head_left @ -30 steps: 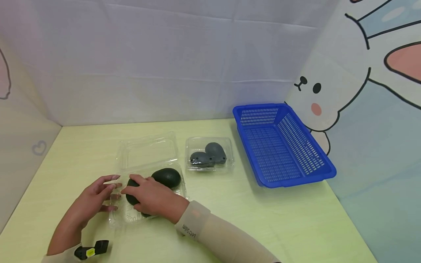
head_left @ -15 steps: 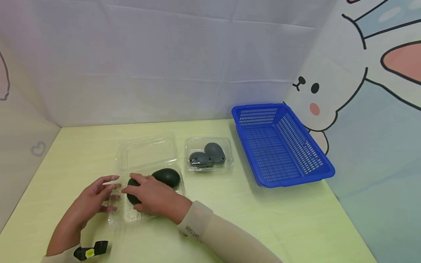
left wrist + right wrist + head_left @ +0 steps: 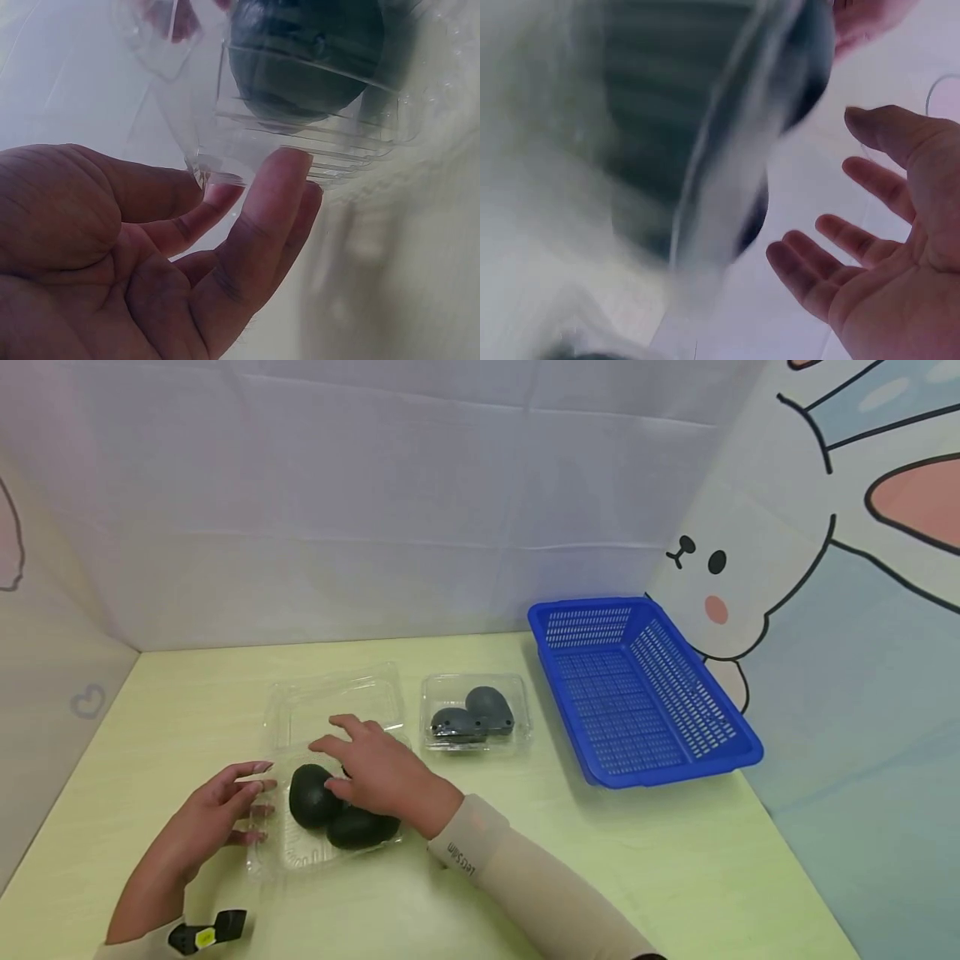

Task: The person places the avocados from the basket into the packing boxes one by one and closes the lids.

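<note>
An unlatched clear plastic clamshell box lies on the table in the head view, its lid folded back. Inside are dark green avocados: one at the left and another near the front. My left hand holds the box's left rim; in the left wrist view the thumb and fingers pinch its edge. Over the back right of the box hovers my right hand, fingers spread and holding nothing. It hides most of a dark thing beneath it. The right wrist view shows its palm apart from the box.
A second, closed clear clamshell box stands behind to the right, with two dark grey rounded pieces inside. Farther right sits a blue plastic basket on the pale table. White cloth and printed walls close in the back and sides.
My right hand has let go of the left avocado and moved up and right, its fingers spreading. The front avocado has come into fuller view. My left hand stays at the rim.
</note>
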`<state>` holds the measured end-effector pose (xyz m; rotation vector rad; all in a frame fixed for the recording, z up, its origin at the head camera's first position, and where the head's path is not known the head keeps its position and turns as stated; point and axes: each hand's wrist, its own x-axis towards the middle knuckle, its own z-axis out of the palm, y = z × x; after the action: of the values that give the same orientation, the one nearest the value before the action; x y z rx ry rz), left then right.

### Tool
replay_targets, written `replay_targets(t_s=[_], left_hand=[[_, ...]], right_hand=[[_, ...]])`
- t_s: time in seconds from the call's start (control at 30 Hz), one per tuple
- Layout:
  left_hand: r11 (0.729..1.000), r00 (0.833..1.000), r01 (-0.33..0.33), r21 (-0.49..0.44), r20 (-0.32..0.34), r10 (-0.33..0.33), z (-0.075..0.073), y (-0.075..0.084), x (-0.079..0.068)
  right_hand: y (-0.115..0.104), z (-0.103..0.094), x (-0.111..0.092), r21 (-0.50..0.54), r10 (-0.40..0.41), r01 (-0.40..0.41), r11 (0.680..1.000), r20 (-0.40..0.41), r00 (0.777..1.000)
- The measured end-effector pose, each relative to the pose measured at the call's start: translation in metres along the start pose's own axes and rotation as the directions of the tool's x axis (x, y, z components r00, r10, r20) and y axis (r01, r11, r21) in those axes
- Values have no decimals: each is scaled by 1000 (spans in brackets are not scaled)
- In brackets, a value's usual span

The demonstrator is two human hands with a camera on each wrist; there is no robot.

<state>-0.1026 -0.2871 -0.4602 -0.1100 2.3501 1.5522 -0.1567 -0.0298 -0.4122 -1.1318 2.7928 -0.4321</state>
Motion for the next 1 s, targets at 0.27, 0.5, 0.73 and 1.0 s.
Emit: replay_targets(t_s=[0.27,0.5,0.73,1.0], left_hand=[[1000,1000,-14,5,10,14,1,0,-1],[999,999,33,26,10,-33,-1,2,1],[988,998,65,141,-7,-65,-4,10,8],[989,1000,9,145,-4,-8,-2,17,13]], right_hand=[[25,-9,6,53,175,-170,984,-124,977],[30,-8,10,167,303,-285,944,-96,948],[30,-3,16,157,367,-358,920,-29,930],[29,2,22,101,430,-430,897,18,902]])
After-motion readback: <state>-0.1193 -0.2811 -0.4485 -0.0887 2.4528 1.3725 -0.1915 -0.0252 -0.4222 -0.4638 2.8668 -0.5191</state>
